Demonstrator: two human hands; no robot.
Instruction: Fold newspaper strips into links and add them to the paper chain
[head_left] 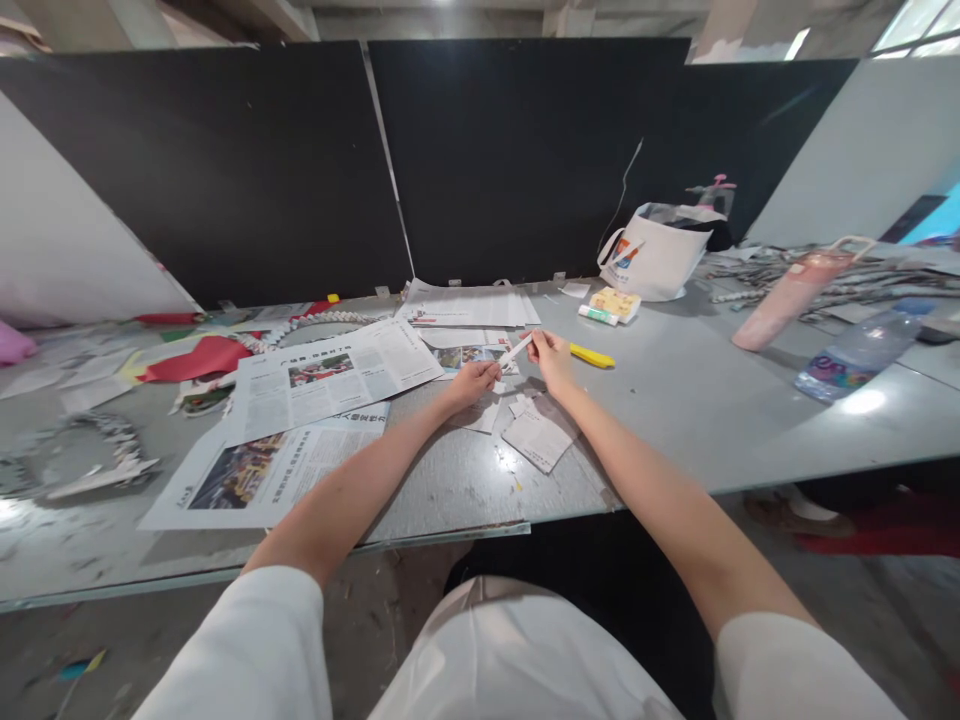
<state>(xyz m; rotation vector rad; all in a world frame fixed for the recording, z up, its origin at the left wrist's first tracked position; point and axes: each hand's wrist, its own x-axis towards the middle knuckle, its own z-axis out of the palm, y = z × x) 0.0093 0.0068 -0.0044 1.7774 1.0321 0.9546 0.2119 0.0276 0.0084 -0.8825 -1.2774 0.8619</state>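
Between my two hands stretches a thin folded strip of paper (516, 351), tilted up to the right. My left hand (474, 384) is closed on its lower end, and my right hand (550, 360) pinches the upper end. Just below them lie cut pieces of newspaper (538, 432) in a small pile on the grey table (450, 490). A yellow utility knife (592, 356) rests right of my right hand. Newspaper sheets (330, 375) with printed photos spread out to the left of my left hand.
More newspaper (469, 304) lies along the black partition (525, 160). A glue stick (598, 315), a white bag (660, 255), a pink tumbler (787, 300) and a plastic bottle (862, 350) stand or lie to the right. Braided paper (112, 440) and red paper (199, 360) are at left.
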